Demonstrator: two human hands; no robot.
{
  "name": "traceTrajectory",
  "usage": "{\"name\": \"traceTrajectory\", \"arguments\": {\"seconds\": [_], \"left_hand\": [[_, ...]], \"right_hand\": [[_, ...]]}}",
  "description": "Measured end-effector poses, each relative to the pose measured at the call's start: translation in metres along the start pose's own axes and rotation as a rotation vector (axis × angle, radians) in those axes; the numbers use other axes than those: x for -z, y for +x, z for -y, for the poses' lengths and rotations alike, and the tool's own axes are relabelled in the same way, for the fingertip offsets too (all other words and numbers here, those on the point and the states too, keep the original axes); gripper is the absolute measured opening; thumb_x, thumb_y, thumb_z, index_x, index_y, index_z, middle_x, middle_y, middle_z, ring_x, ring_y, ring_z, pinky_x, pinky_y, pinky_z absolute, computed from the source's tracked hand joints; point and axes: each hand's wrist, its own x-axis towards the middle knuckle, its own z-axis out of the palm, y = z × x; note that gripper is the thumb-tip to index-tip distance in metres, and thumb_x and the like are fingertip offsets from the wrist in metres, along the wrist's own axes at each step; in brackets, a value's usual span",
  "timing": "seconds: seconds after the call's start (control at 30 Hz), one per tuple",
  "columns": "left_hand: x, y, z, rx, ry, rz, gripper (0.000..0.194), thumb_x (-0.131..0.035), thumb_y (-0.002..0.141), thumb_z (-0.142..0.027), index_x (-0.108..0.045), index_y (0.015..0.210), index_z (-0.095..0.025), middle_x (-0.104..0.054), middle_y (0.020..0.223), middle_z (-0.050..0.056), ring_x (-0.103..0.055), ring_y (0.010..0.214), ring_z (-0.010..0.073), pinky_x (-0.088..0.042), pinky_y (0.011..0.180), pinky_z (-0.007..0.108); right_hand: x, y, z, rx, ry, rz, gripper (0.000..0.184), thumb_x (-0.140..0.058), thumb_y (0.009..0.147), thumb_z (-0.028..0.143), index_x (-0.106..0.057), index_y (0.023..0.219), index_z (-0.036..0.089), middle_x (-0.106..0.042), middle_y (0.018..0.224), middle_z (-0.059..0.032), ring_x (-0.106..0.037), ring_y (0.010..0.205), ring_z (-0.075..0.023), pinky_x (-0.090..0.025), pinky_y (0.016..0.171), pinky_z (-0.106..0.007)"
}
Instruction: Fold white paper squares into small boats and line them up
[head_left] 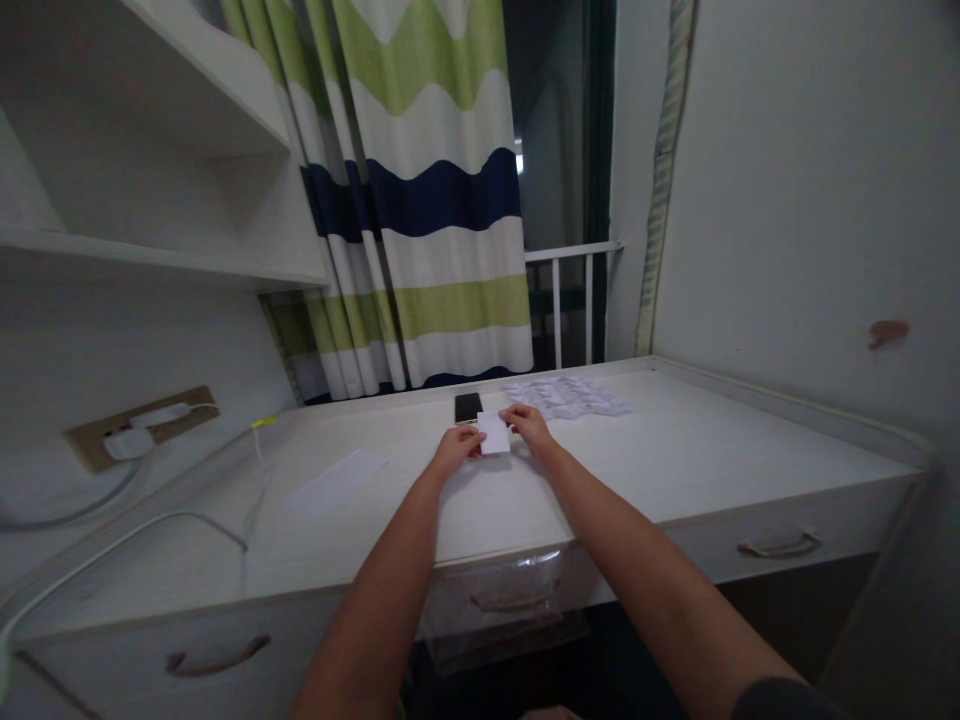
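Note:
My left hand (455, 450) and my right hand (529, 427) rest on the white desk (660, 450), pinching opposite edges of a small white paper card (493, 433). Just behind the card lies a black smartphone (468, 407), close to my left hand and apparently not touched. Further back on the right is a loose heap of small white paper pieces (566, 397). A flat white paper sheet (337, 483) lies to the left of my left hand, out of reach of my fingers.
A white cable (127, 540) runs along the desk's left side from a wall socket strip (142, 428). White shelves overhang the left. A striped curtain (427, 200) and white railing stand behind the desk, with a wall on the right. Drawers line the front.

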Motion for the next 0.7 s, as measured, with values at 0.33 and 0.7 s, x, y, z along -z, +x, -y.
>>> {"name": "traceTrajectory", "arguments": {"seconds": [0.33, 0.7], "left_hand": [[-0.0017, -0.0004, 0.0001, 0.04, 0.002, 0.042, 0.027, -0.069, 0.057, -0.034, -0.052, 0.057, -0.013, -0.059, 0.049, 0.001, -0.051, 0.043, 0.0088, -0.039, 0.047, 0.022], [0.0003, -0.0025, 0.0003, 0.095, -0.047, 0.042, 0.022, -0.062, 0.065, -0.033, -0.053, 0.069, -0.014, -0.061, 0.057, 0.002, -0.057, 0.049, 0.0108, -0.04, 0.049, 0.021]], "right_hand": [[0.0022, 0.0012, 0.0007, 0.024, -0.039, -0.058, 0.016, -0.061, 0.056, 0.034, -0.058, 0.054, 0.018, -0.053, 0.053, 0.0008, -0.046, 0.055, -0.0114, -0.033, 0.053, -0.025], [-0.0003, -0.0063, 0.0082, -0.115, 0.107, 0.01, 0.02, -0.064, 0.057, 0.036, -0.06, 0.067, 0.019, -0.059, 0.065, 0.0006, -0.052, 0.061, -0.0108, -0.035, 0.053, -0.023]]}}
